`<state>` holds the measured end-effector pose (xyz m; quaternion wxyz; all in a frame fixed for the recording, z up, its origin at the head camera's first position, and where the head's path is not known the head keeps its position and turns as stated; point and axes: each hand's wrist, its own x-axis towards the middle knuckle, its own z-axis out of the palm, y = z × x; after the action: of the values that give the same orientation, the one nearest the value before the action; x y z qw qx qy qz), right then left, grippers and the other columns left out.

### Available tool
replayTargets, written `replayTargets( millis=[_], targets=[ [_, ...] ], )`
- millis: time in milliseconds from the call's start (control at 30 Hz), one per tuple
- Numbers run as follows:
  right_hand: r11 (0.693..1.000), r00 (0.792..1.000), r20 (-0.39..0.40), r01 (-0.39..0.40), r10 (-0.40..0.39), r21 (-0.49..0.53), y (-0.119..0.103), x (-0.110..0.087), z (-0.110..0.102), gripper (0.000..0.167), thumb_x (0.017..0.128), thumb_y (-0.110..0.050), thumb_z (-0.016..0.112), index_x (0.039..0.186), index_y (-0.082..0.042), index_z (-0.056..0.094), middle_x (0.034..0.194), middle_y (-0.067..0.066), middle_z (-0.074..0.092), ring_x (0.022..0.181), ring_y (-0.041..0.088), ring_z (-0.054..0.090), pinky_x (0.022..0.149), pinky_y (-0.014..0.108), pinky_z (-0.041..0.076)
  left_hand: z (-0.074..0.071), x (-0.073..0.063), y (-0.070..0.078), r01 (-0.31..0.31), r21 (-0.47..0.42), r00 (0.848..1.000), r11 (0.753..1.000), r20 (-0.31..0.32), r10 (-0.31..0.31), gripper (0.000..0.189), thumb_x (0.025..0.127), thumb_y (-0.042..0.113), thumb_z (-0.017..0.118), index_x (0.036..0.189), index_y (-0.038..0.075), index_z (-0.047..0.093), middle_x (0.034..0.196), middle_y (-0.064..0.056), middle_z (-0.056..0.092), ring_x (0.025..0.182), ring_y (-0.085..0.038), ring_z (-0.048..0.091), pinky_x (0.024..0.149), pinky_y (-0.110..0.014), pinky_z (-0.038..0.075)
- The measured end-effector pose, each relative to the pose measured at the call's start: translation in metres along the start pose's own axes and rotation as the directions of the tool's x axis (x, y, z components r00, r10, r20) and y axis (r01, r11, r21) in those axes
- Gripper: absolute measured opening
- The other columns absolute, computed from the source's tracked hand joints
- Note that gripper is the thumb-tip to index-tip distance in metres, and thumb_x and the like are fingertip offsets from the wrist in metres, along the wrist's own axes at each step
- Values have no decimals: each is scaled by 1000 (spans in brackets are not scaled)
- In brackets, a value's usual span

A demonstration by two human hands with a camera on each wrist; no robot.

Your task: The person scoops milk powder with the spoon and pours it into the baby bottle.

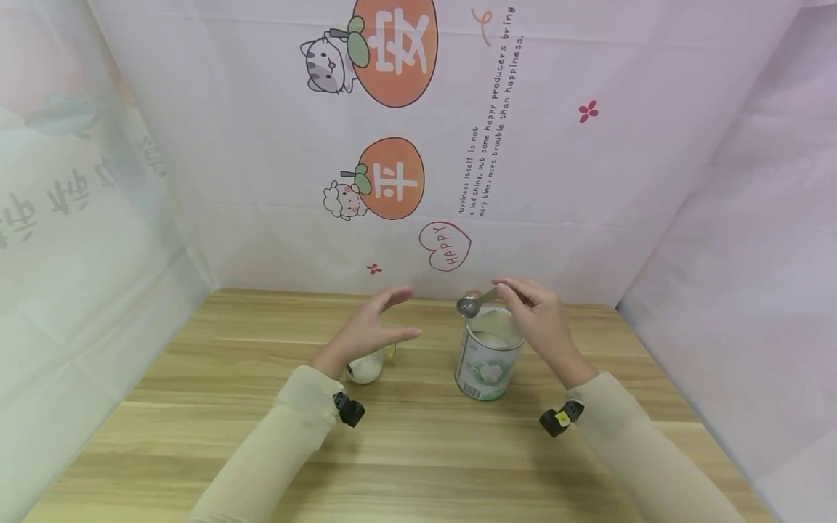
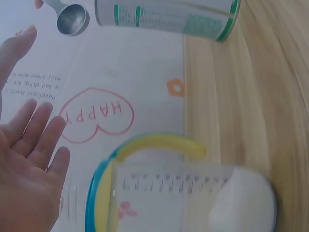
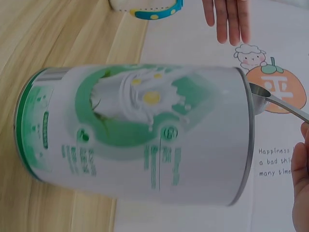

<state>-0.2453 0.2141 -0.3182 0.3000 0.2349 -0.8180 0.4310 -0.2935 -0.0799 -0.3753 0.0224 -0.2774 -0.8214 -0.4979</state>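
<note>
My right hand pinches the handle of a metal measuring spoon. The spoon's round bowl is above the left rim of a white and green milk powder can. Pale powder shows inside the open, upright can. My left hand, fingers spread and thumb apart, holds nothing. Below it, partly hidden by the hand and wrist, stands a clear cup with measuring marks and white contents. The left wrist view shows the cup's teal and yellow handle.
A wooden table carries the can and the cup. White printed cloth hangs behind its back edge, with more cloth at both sides. Each wrist wears a small black camera, the left one close by the cup.
</note>
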Motion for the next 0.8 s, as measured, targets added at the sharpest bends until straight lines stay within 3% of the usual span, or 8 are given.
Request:
replayTargets(
  millis=[333, 500, 800],
  targets=[
    [997, 997, -53, 61, -64, -45, 4, -6, -13, 15, 93, 7, 66, 107, 8, 73, 95, 18, 72, 78, 7, 60, 69, 11, 47, 30, 16, 12, -3, -41, 999, 999, 49, 5, 80, 82, 44, 83, 149, 22, 46, 150, 6, 47, 139, -14, 39, 115, -39, 29],
    [994, 995, -58, 81, -85, -74, 9, -9, -17, 14, 92, 9, 66, 104, 9, 73, 94, 19, 72, 78, 7, 61, 70, 10, 48, 49, 25, 14, 7, -81, 996, 997, 88, 0, 85, 81, 42, 85, 151, 18, 43, 151, 5, 46, 141, -16, 38, 116, -40, 28],
    [995, 996, -55, 61, -66, -85, 53, -15, -20, 17, 93, 1, 70, 107, -3, 77, 99, 10, 74, 82, 4, 63, 70, 10, 48, 81, 36, 12, 28, -49, 995, 998, 93, -23, 97, 75, 46, 88, 154, 16, 39, 153, 3, 43, 140, -18, 39, 114, -45, 32]
  ],
)
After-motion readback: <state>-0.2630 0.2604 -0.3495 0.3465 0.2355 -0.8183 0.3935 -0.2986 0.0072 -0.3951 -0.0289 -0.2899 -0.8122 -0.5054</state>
